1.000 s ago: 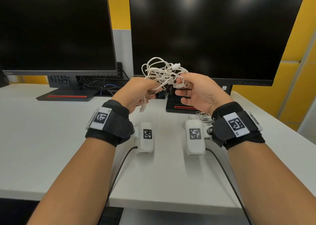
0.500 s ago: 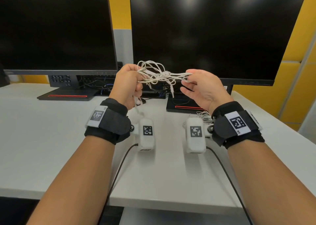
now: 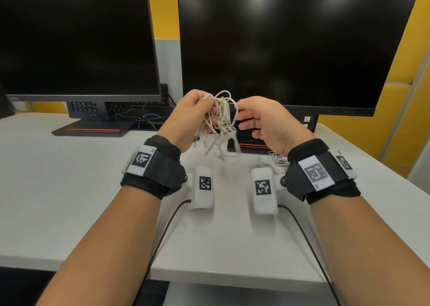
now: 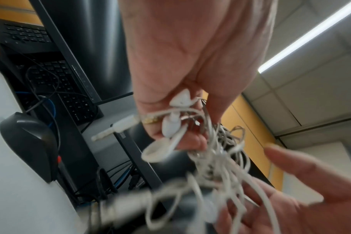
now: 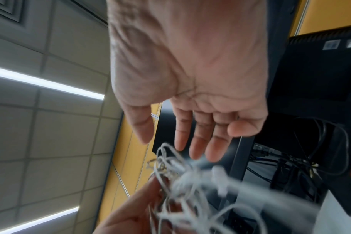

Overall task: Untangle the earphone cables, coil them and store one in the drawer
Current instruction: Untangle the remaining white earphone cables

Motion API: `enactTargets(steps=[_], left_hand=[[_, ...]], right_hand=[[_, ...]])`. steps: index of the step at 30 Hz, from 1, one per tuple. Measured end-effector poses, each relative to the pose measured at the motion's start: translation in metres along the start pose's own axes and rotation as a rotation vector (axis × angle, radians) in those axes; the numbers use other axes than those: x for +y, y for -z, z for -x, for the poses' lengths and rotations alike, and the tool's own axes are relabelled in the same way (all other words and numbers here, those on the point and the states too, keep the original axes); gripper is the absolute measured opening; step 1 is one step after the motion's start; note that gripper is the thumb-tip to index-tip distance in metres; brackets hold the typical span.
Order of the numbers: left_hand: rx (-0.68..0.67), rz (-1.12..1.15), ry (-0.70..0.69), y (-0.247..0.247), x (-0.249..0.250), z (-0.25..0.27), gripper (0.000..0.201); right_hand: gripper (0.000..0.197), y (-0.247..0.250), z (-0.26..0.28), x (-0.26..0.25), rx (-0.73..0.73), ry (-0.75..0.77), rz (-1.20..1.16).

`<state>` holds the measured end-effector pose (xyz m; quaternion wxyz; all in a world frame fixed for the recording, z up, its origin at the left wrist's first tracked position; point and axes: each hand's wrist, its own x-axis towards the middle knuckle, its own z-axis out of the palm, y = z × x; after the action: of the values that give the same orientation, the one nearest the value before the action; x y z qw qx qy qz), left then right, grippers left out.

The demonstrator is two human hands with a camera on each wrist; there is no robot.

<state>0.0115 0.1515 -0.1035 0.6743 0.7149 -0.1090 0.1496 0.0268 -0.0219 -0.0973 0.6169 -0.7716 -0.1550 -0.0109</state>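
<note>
The left hand [image 3: 189, 119] is raised above the white bench [image 3: 69, 189] in front of the two dark monitors [image 3: 290, 42], its fingers and thumb curled round the tangled white earphone cables [image 3: 220, 121], with an earbud [image 4: 156, 152] and a jack plug [image 4: 118, 128] sticking out of the grip in the left wrist view. The right hand [image 3: 267, 124] is beside the bundle with its fingers [image 5: 198, 139] straight and spread, close to the loops, holding nothing. A second small heap of white cable [image 3: 278, 157] lies on the bench just beside the right wrist.
</note>
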Motion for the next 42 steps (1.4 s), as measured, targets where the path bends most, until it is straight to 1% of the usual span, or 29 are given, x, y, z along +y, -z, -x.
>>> enactTargets(steps=[1,3,5,6,8,10,13,15,17,19,20,22,24,26,27,29,31,32,33,34,36,37,39,42], left_hand=[[-0.045,-0.015,0.021,-0.002,0.0,0.001,0.01],[-0.112,-0.048,0.05,-0.004,0.0,0.004,0.014],[-0.131,-0.021,0.064,-0.005,0.001,0.005,0.015],[-0.132,-0.001,0.063,-0.004,0.002,0.005,0.013],[-0.127,-0.022,0.038,0.0,0.004,0.005,0.008],[-0.13,-0.111,0.026,0.004,0.005,0.004,0.004],[-0.071,-0.314,0.047,0.004,0.002,0.002,0.018],[0.004,-0.366,0.046,0.004,0.0,0.0,0.02],[0.088,-0.281,0.04,0.007,0.0,-0.001,0.017],[0.182,-0.118,0.055,0.01,0.001,-0.002,0.016],[0.203,-0.038,0.069,0.01,0.002,-0.002,0.015],[0.191,0.08,0.094,0.009,0.005,0.0,0.013],[0.164,0.153,0.1,0.006,0.006,0.001,0.012],[0.167,0.146,0.124,0.005,0.006,0.001,0.013],[0.182,0.14,0.16,0.004,0.008,0.0,0.014],[0.219,0.124,0.288,0.002,0.013,-0.004,0.014],[0.229,0.019,0.4,-0.002,0.023,-0.003,0.011],[0.221,-0.027,0.413,-0.003,0.025,-0.002,0.013],[0.22,-0.061,0.39,-0.003,0.025,0.0,0.018],[0.214,-0.093,0.362,-0.003,0.025,0.0,0.022],[0.171,-0.131,0.271,-0.002,0.023,0.005,0.017],[0.167,-0.134,0.249,-0.002,0.024,0.007,0.015],[0.206,-0.14,0.256,0.0,0.022,0.006,0.016],[0.299,-0.236,0.2,0.004,0.015,-0.002,0.029]], right_hand=[[0.033,-0.001,0.001,0.001,-0.044,0.039,0.039],[0.025,-0.003,0.003,0.003,-0.085,0.099,0.045],[0.011,-0.005,0.003,0.003,-0.044,0.11,0.004],[0.008,-0.004,0.0,0.003,-0.001,0.099,0.006],[0.011,-0.001,-0.005,0.004,0.072,0.062,-0.014],[0.013,0.0,-0.006,0.004,0.094,0.024,-0.112],[0.015,-0.001,-0.003,0.001,0.077,0.012,-0.28],[0.015,-0.001,-0.002,0.0,0.067,0.022,-0.271],[0.016,0.001,-0.001,0.002,0.039,0.046,-0.16],[0.02,0.003,0.001,0.004,-0.027,0.063,-0.02],[0.021,0.002,0.001,0.005,-0.068,0.063,0.029],[0.017,-0.001,0.002,0.007,-0.133,0.039,0.089],[0.01,-0.004,0.001,0.007,-0.147,-0.017,0.124],[0.011,-0.004,0.0,0.005,-0.14,-0.069,0.086],[0.012,-0.003,0.001,0.004,-0.145,-0.085,0.041],[0.013,-0.001,0.002,0.002,-0.17,-0.101,-0.048],[0.014,-0.001,0.004,0.0,-0.201,-0.095,-0.109],[0.013,-0.001,0.004,0.0,-0.211,-0.084,-0.131],[0.013,-0.002,0.005,0.0,-0.213,-0.068,-0.143],[0.013,-0.003,0.005,0.0,-0.209,-0.044,-0.145],[0.024,-0.003,0.006,0.002,-0.208,0.01,-0.132],[0.03,-0.003,0.007,0.003,-0.214,0.031,-0.12],[0.044,-0.002,0.009,0.003,-0.225,0.067,-0.058],[0.059,-0.003,0.009,0.004,-0.217,0.114,0.047]])
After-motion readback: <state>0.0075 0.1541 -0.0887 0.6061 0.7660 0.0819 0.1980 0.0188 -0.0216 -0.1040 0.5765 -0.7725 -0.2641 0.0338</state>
